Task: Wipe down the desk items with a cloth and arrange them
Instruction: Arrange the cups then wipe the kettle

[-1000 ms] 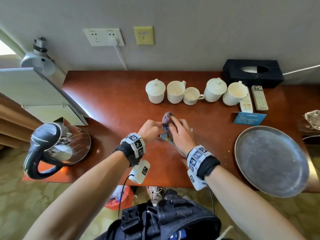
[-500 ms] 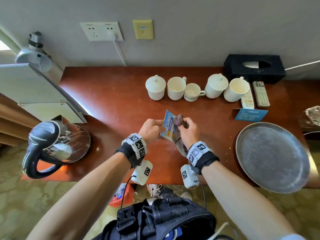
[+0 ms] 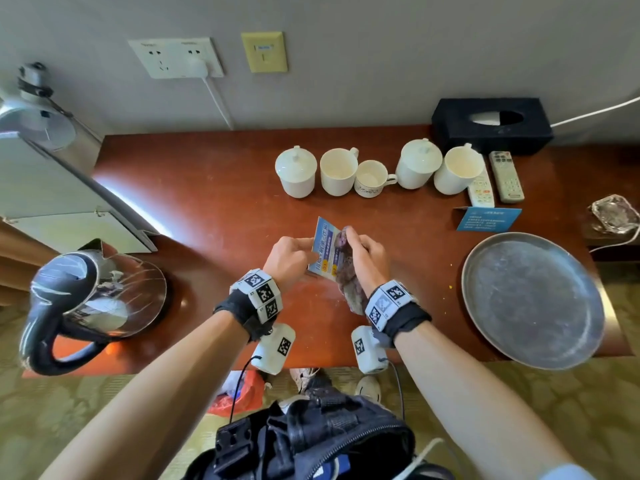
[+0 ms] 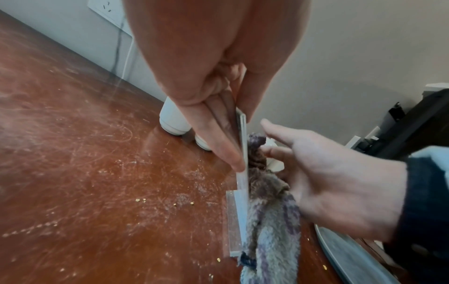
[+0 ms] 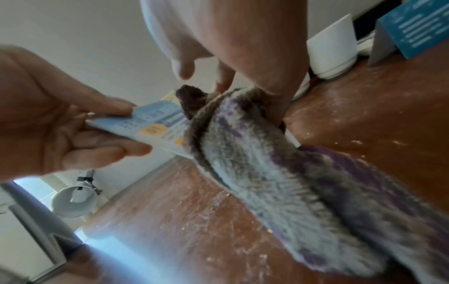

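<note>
Right now my left hand (image 3: 290,258) pinches the left edge of a small blue printed sign card in a clear plastic stand (image 3: 325,249), thumb on one face and fingers on the other, holding it upright above the reddish-brown wooden desk (image 3: 214,209). My right hand (image 3: 369,259) grips a fuzzy grey and purple cloth (image 3: 348,271) and presses it against the card's right part; the cloth's loose end hangs down toward my right wrist. From the left wrist view the card is seen edge-on, with its clear base lip (image 4: 234,222) low near the desk, though I cannot tell whether it touches the wood. The desk surface under my hands shows pale scuffs and a few yellow crumbs (image 4: 175,204).

Farther back, a row of white ceramic pieces stands: a lidded cup (image 3: 296,171), an open mug (image 3: 338,172), a smaller patterned cup (image 3: 370,178), another lidded cup (image 3: 419,163) and another open mug (image 3: 458,170). Just right of them lie two white remote controls (image 3: 506,176), and behind those sits a black tissue box (image 3: 491,124) against the wall. A second blue tent card (image 3: 488,219) stands near the far edge of a round grey metal tray (image 3: 530,299) on my right. On the near left of the desk sits a shiny steel kettle with a black handle (image 3: 83,303).
</note>
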